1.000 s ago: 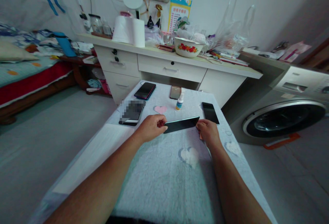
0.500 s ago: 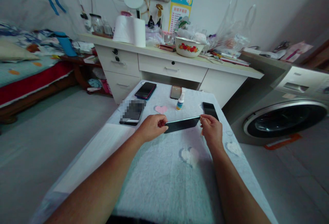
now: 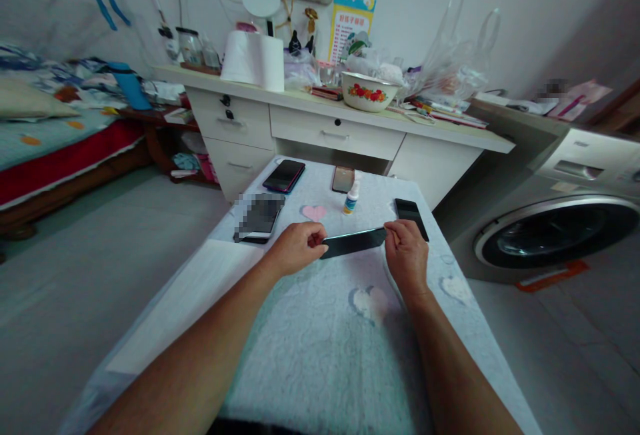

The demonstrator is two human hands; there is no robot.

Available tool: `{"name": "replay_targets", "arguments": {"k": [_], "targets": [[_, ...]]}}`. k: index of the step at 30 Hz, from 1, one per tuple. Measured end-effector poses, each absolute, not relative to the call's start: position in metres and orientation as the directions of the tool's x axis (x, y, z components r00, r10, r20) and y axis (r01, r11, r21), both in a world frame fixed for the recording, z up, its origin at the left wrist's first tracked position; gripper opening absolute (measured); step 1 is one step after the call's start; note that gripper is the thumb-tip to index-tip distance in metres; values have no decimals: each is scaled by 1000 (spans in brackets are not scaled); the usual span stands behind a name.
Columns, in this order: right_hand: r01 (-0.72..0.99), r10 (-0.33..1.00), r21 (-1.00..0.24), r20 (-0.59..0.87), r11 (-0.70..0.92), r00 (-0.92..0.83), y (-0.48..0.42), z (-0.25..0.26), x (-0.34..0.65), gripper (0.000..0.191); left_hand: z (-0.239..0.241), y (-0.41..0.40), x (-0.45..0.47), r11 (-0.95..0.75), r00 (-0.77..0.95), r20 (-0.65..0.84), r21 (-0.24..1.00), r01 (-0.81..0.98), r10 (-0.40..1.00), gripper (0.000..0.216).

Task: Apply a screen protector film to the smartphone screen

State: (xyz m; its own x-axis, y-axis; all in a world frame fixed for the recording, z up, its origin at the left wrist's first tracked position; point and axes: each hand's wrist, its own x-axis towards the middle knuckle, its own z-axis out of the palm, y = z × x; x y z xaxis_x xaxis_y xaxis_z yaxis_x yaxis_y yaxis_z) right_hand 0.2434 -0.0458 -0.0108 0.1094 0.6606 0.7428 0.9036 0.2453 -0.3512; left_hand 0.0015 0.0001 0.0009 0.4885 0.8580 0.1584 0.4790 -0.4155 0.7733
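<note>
A dark smartphone (image 3: 354, 243) is held sideways above the middle of the table, its far long edge raised and shiny. My left hand (image 3: 300, 247) pinches its left end between thumb and fingers. At its right end, my right hand (image 3: 407, 255) has its fingers closed on the corner. Just beyond the phone stands a small white dropper-like bottle (image 3: 351, 199) with a blue and yellow label. Another black phone (image 3: 411, 216) lies right behind my right hand. Left of my left hand lies a phone with a white edge (image 3: 260, 216), partly blurred out.
The table (image 3: 320, 355) has a pale cloth with heart patterns. At its far end lie a dark phone (image 3: 285, 175) and a brownish phone (image 3: 343, 179). A white desk (image 3: 335, 135) with a flowered bowl (image 3: 367, 92) stands behind; a washing machine (image 3: 560, 202) is at right.
My right hand has shifted slightly left along the phone's right end, and its fingers have closed in more. My left hand keeps its hold in the same spot.
</note>
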Motion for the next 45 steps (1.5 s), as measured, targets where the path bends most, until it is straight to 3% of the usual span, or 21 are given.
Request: {"name": "replay_targets", "arguments": {"k": [20, 37, 45], "targets": [[852, 698, -293, 707, 433, -112, -53, -10, 205, 23, 1, 0, 1, -463, 504, 200, 747, 476, 840, 2], [915, 673, -322, 735, 244, 80, -48, -6, 240, 20, -2, 0, 0, -425, 505, 165, 781, 457, 847, 4], [910, 691, -325, 720, 258, 61, -47, -8, 236, 21, -3, 1, 1, -441, 507, 177, 768, 465, 843, 5]]}}
